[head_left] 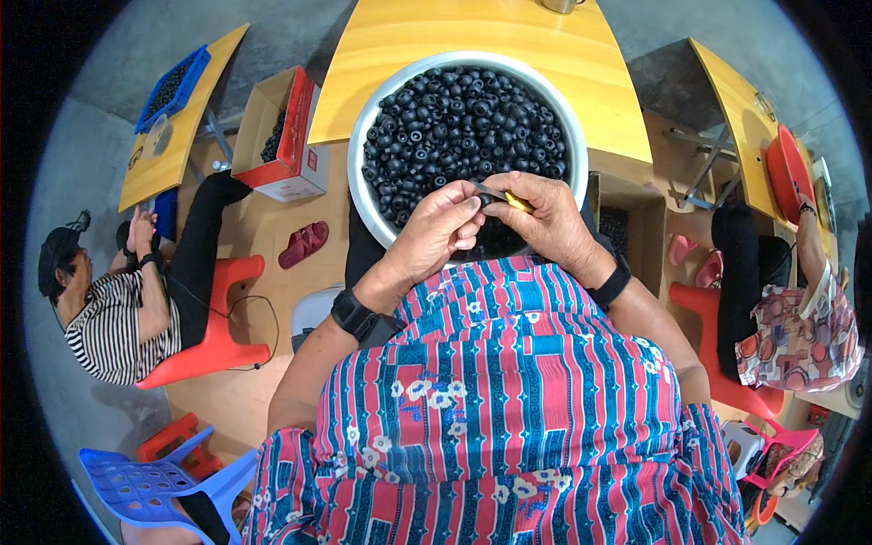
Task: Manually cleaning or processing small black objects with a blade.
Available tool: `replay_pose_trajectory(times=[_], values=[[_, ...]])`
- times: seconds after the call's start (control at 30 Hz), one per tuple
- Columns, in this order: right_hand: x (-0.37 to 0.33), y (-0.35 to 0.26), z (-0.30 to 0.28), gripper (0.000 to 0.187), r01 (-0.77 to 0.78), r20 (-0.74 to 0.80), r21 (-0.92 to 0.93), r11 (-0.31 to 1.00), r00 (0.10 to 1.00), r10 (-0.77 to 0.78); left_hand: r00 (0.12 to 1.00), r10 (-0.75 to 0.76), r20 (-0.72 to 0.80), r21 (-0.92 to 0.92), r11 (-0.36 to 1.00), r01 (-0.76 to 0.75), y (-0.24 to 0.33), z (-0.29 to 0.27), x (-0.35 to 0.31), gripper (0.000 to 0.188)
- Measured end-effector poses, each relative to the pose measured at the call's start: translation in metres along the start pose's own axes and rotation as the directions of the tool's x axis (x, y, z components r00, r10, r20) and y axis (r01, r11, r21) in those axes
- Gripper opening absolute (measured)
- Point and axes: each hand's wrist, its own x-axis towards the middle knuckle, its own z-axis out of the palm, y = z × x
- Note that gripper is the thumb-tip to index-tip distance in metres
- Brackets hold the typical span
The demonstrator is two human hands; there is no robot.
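A wide metal basin [357, 173] full of small round black pieces [454, 118], many with a hole in the top, sits in front of me. Over its near rim my two hands meet. My right hand [545, 209] is closed around a small yellow-handled knife [515, 202], whose thin metal blade points toward the left fingers. My left hand [440, 227] has its thumb and fingers pinched together beside the blade; what lies between them is mostly hidden, though something dark shows at the fingertips.
A yellow wooden table [481, 27] stands beyond the basin. Left are a red-and-white carton [295, 154], dark red slippers [304, 245] and a seated person [127, 327] at another table. Another person [799, 336] sits right by a red basin [788, 173]. A blue chair [150, 490] stands lower left.
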Motion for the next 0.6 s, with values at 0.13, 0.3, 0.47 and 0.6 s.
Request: replay_pose_trajectory(times=[0.13, 0.3, 0.47, 0.6], values=[[-0.003, -0.001, 0.002, 0.022, 0.037, -0.117, 0.040, 0.998, 0.993, -0.033, 0.999, 0.017, 0.044, -0.028, 0.999, -0.016, -0.004, -0.012, -0.001, 0.020], [-0.005, 0.000, -0.005, 0.025, 0.067, -0.096, -0.133, 0.989, 0.992, -0.080, 0.999, 0.024, 0.040, -0.079, 0.997, -0.021, -0.002, -0.008, -0.002, 0.021], [-0.005, -0.003, -0.002, 0.022, 0.128, 0.041, -0.338, 0.933, 0.992, -0.122, 0.991, 0.027, 0.130, -0.169, 0.986, -0.004, -0.002, -0.014, -0.002, 0.018], [-0.005, -0.004, -0.001, 0.023, 0.150, 0.059, -0.394, 0.907, 0.989, -0.138, 0.998, 0.000, 0.068, -0.175, 0.984, 0.012, -0.003, -0.010, -0.002, 0.018]])
